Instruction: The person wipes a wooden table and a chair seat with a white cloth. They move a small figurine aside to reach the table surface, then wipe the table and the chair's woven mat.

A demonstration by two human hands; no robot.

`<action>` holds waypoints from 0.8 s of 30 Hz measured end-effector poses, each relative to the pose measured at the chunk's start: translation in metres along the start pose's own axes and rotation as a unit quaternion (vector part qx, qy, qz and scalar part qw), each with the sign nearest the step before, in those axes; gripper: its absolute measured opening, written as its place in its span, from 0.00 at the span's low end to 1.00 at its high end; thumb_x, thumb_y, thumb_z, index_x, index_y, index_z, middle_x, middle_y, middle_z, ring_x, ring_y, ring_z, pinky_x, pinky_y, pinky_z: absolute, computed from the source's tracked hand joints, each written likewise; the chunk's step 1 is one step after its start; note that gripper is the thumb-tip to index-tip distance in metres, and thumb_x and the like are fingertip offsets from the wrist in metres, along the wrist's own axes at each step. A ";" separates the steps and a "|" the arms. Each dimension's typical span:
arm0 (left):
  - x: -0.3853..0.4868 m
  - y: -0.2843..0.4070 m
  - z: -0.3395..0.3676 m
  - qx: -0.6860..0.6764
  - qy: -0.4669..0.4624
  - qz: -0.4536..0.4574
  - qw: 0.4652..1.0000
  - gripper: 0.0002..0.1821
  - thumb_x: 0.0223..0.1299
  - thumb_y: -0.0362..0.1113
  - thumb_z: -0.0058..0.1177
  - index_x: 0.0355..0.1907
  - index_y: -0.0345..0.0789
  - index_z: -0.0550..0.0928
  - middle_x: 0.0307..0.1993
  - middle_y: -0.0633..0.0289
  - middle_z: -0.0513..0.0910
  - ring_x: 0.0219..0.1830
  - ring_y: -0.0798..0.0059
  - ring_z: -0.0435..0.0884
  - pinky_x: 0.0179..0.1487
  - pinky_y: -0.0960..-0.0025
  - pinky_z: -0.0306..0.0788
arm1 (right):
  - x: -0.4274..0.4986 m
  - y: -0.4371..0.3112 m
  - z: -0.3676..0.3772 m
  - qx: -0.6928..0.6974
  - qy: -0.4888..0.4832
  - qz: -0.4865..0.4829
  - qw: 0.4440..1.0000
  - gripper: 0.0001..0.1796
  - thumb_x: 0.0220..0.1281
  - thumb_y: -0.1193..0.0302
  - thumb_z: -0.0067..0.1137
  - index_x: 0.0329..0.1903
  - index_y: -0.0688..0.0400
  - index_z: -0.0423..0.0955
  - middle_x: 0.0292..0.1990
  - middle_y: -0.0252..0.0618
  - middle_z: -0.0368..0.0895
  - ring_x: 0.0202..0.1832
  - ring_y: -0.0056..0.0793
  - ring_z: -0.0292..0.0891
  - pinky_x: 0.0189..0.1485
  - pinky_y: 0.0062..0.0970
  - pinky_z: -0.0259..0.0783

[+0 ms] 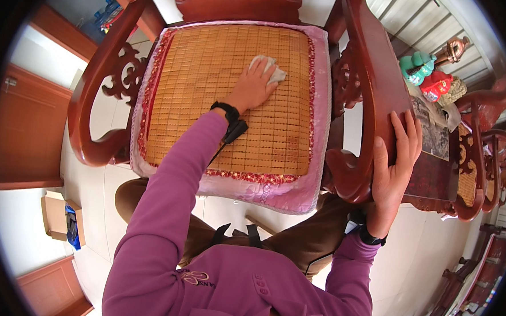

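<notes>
A carved reddish wooden armchair stands before me, its seat covered by a pink quilted pad and a bamboo-tile mat with a red patterned border. My left hand, palm down near the mat's middle, holds a crumpled whitish cloth against the tiles; part of the cloth is hidden under the fingers. A black strap with a dark attachment is on the left wrist. My right hand rests flat on the chair's right armrest, thumb apart from the fingers, holding nothing.
Right of the chair, a dark wooden side table bears a green gourd ornament, a red figurine and a picture sheet. More carved chairs stand beyond it. An open cardboard box lies on the tiled floor at left, near wooden doors.
</notes>
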State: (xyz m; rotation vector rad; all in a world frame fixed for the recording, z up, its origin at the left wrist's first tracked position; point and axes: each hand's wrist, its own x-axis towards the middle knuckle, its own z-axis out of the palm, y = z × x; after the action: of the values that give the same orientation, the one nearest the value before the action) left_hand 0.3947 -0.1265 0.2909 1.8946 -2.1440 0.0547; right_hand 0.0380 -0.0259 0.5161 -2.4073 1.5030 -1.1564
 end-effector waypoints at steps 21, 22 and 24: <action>-0.014 0.106 -0.016 -0.035 -0.008 0.203 0.978 0.31 0.74 0.50 0.45 0.75 0.39 0.68 0.74 0.49 0.66 0.79 0.49 0.58 0.79 0.48 0.54 | 0.001 0.006 0.003 0.014 0.021 0.004 1.000 0.27 0.61 0.66 0.69 0.63 0.54 0.79 0.71 0.47 0.70 0.76 0.54 0.54 0.76 0.49 0.53; -0.039 0.116 -0.024 -0.033 -0.025 0.223 0.974 0.31 0.74 0.50 0.46 0.73 0.38 0.70 0.75 0.49 0.65 0.79 0.49 0.57 0.80 0.48 0.52 | 0.001 0.006 0.004 0.014 0.033 -0.009 0.999 0.25 0.62 0.67 0.69 0.62 0.54 0.80 0.70 0.47 0.71 0.76 0.53 0.55 0.76 0.49 0.55; -0.086 0.138 -0.039 -0.051 -0.046 0.250 0.966 0.31 0.73 0.50 0.49 0.72 0.36 0.72 0.76 0.50 0.65 0.80 0.51 0.57 0.81 0.48 0.50 | 0.001 0.007 0.005 0.018 0.046 -0.023 0.999 0.25 0.62 0.66 0.68 0.62 0.54 0.80 0.69 0.48 0.72 0.75 0.54 0.56 0.75 0.49 0.56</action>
State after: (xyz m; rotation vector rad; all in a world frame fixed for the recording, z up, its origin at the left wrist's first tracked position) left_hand 0.2756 -0.0154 0.3297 1.2842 -2.5810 -0.0431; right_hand 0.0359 -0.0315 0.5101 -2.4098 1.4453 -1.3079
